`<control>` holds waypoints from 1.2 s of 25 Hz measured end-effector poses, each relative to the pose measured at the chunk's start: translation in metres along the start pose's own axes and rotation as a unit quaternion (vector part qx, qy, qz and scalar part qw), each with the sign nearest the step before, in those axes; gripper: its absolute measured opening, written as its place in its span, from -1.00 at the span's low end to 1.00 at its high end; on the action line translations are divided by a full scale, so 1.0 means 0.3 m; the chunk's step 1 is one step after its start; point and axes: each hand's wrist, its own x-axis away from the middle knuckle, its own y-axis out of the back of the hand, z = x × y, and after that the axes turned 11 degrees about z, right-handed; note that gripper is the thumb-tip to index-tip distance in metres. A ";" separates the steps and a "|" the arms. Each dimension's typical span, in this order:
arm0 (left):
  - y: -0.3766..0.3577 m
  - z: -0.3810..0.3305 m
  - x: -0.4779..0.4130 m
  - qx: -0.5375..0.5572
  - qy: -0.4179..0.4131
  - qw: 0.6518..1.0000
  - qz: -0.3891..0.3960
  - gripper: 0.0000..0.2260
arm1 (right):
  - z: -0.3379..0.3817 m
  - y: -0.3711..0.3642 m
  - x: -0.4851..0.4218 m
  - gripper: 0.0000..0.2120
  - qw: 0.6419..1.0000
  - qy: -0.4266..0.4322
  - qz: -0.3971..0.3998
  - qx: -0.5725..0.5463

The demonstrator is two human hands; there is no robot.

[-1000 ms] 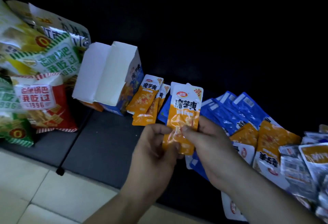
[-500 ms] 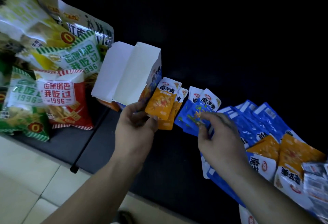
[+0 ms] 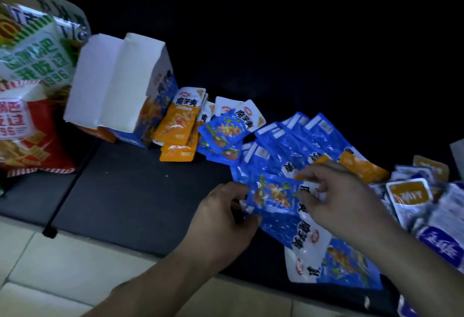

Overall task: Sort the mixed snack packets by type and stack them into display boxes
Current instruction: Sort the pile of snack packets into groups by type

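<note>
Gripping one blue packet [image 3: 273, 196] by its ends, the left hand [image 3: 223, 219] and right hand [image 3: 336, 198] have fingers curled. Beyond and right of them lies an unsorted heap [image 3: 301, 141]. Farther left, a small orange pile [image 3: 175, 126] and blue pile [image 3: 223, 133] sit beside the box [image 3: 118, 83]: sorting looks barely begun.

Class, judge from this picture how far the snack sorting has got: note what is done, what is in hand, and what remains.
Done: a small orange pile and a small blue pile lie beside the display box. In hand: the left hand and right hand hold one blue packet. Left: the mixed heap at the right is unsorted, and no packets are visibly stacked in the box.
</note>
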 end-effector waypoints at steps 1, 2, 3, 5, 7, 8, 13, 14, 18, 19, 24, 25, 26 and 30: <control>-0.017 -0.011 -0.006 -0.012 0.009 1.000 -0.002 -0.61 | -0.030 -0.005 0.024 -0.50 1.000 -0.014 0.025 0.001; -0.032 -0.027 -0.012 -0.026 0.015 1.000 -0.004 -0.58 | -0.053 -0.018 0.045 -0.38 0.999 -0.015 0.045 -0.015; -0.049 -0.047 -0.018 -0.033 0.020 0.999 -0.005 -0.59 | -0.073 -0.036 0.061 -0.28 0.998 -0.004 0.050 -0.033; -0.080 -0.082 -0.035 0.017 0.033 0.999 -0.026 -0.69 | -0.090 -0.070 0.070 -0.17 0.997 0.024 0.033 -0.059; -0.101 -0.099 -0.053 0.100 0.053 0.992 -0.058 -0.76 | -0.096 -0.073 0.068 -0.11 0.992 0.021 0.027 -0.118; -0.108 -0.101 -0.060 0.117 0.053 0.989 -0.069 -0.82 | -0.101 -0.064 0.070 -0.05 0.989 0.017 0.033 -0.142; -0.068 -0.081 -0.027 0.231 0.067 0.965 -0.106 -0.89 | -0.087 -0.069 0.116 0.30 0.990 0.085 0.112 -0.024; -0.051 -0.064 -0.014 0.233 0.073 0.962 -0.122 -0.88 | -0.085 -0.074 0.125 0.31 0.989 0.096 0.111 0.005; -0.058 -0.024 0.034 0.188 0.082 0.978 -0.045 -0.88 | -0.100 -0.082 0.145 0.20 0.991 0.116 0.063 -0.015; -0.076 -0.020 0.043 0.138 0.065 0.988 -0.015 -0.89 | -0.106 -0.094 0.147 0.16 0.992 0.108 0.059 -0.022; -0.132 -0.017 0.020 -0.089 -0.056 0.994 -0.022 -0.71 | -0.143 -0.172 0.138 -0.10 0.996 0.085 -0.032 0.000; -0.140 -0.022 0.013 -0.080 -0.040 0.996 -0.028 -0.69 | -0.138 -0.173 0.142 -0.10 0.996 0.082 -0.036 0.001; -0.147 -0.036 0.010 -0.053 -0.015 0.998 -0.029 -0.72 | -0.133 -0.173 0.146 -0.10 0.996 0.082 -0.040 0.002; -0.164 -0.087 -0.015 0.110 0.096 0.989 -0.001 -0.83 | -0.144 -0.185 0.141 -0.09 0.994 0.081 -0.056 -0.041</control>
